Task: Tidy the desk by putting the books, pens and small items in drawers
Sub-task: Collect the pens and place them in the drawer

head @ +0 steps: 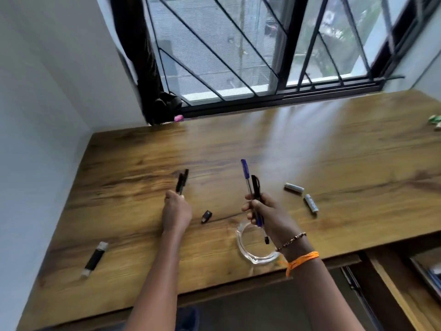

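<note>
The left hand (176, 212) pinches a black pen (181, 181) while the right hand (268, 215) grips two pens (253, 187) above the surface (310, 149), batteries (301, 195) at its three o'clock.

3 pens (253, 194), 2 batteries (294, 188), 1 black marker (95, 259), 1 glass ashtray (256, 255), 1 sm. black cap (206, 216)

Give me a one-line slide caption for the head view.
Left hand grips a black pen, right hand holds two pens above the wooden desk; batteries remain.
</note>
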